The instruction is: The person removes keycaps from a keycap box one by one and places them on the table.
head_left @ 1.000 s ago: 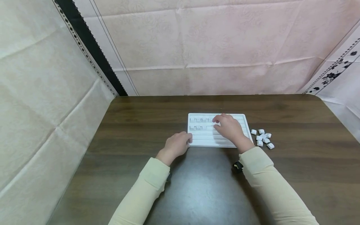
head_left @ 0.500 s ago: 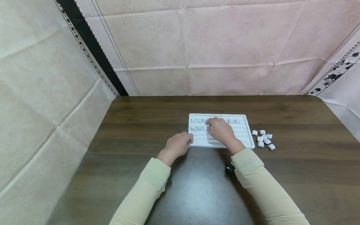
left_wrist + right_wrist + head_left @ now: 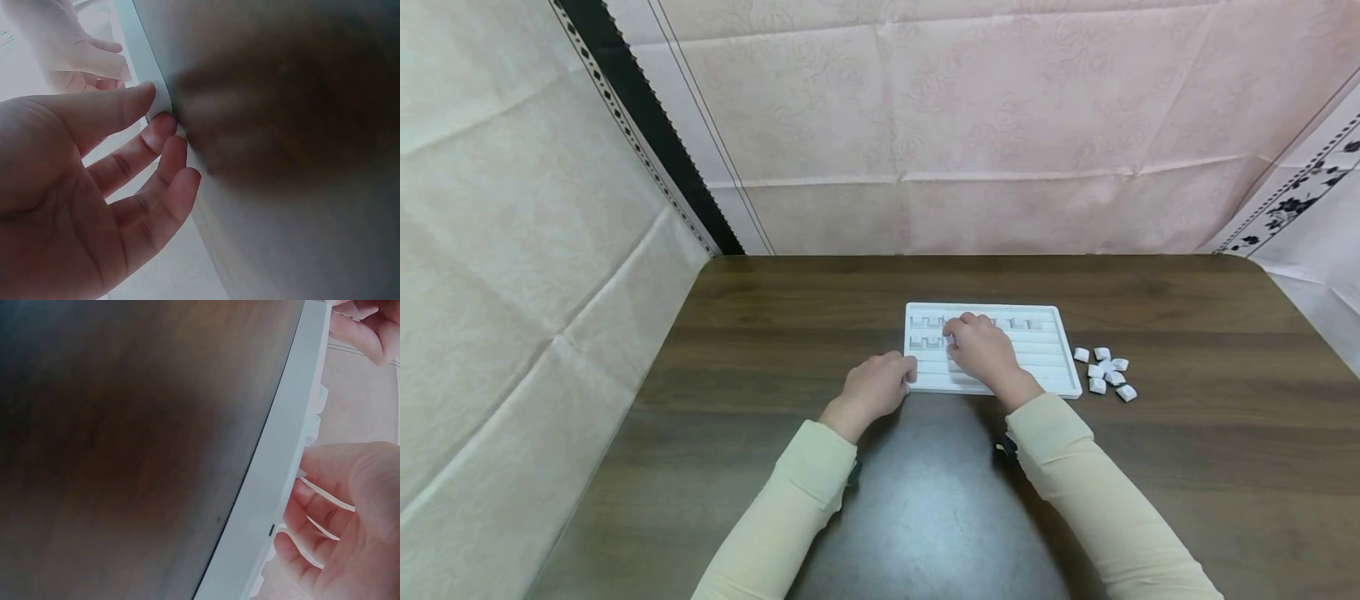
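Observation:
A shallow white tray (image 3: pixel 1052 367) with raised cross rows lies on the table. Small clear-looking pieces (image 3: pixel 1022 323) sit along its two far rows. My left hand (image 3: pixel 876 385) holds the tray's near left corner, thumb against the front side and fingertips curled at the edge, as the left wrist view shows. My right hand (image 3: pixel 982 351) is over the second row, right of the pieces there. In the right wrist view, thumb and index finger (image 3: pixel 305 492) pinch a small white block (image 3: pixel 301 474), mostly hidden by the fingers.
Several loose white blocks (image 3: pixel 1097 386) lie in a cluster on the brown wooden table (image 3: pixel 1187 333), just right of the tray. A pale cloth (image 3: pixel 1037 125) hangs behind the table's far edge.
My right hand has moved left across the tray, from its middle to just beside the pieces in the second row, and slowed there. The left hand keeps its hold on the corner.

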Motion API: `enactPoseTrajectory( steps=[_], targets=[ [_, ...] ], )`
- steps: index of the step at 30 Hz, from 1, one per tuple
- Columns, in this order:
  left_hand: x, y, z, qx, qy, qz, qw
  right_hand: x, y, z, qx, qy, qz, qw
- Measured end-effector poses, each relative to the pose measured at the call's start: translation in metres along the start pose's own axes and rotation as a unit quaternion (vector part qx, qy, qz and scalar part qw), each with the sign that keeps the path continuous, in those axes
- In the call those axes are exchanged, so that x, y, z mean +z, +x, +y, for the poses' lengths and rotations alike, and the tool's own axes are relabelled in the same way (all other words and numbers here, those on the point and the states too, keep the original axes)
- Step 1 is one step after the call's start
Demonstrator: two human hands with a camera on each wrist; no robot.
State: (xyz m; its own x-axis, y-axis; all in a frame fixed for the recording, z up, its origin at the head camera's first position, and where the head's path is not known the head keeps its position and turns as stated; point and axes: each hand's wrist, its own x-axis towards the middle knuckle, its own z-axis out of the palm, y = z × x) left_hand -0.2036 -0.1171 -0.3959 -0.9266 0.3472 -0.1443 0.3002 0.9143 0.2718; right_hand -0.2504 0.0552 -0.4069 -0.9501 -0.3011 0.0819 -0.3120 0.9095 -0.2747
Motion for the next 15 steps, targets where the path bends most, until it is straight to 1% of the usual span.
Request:
enactPoseTrajectory(
  steps=[3,9,15],
  targets=[
    [0.0002,0.0004,0.0009,-0.002,-0.001,-0.002,1.0000,0.0002,-0.0010,-0.0005,-0.002,-0.010,0.006,0.9999],
    [-0.0010,0.0007,0.0023,-0.005,-0.005,-0.008,0.9999,-0.0022,-0.0009,-0.0006,0.000,-0.017,0.005,0.9998],
    [-0.0024,-0.0006,0.0021,-0.003,-0.007,-0.009,0.9999,-0.0059,-0.0010,0.0019,0.005,-0.009,-0.008,0.9999]
  ],
)
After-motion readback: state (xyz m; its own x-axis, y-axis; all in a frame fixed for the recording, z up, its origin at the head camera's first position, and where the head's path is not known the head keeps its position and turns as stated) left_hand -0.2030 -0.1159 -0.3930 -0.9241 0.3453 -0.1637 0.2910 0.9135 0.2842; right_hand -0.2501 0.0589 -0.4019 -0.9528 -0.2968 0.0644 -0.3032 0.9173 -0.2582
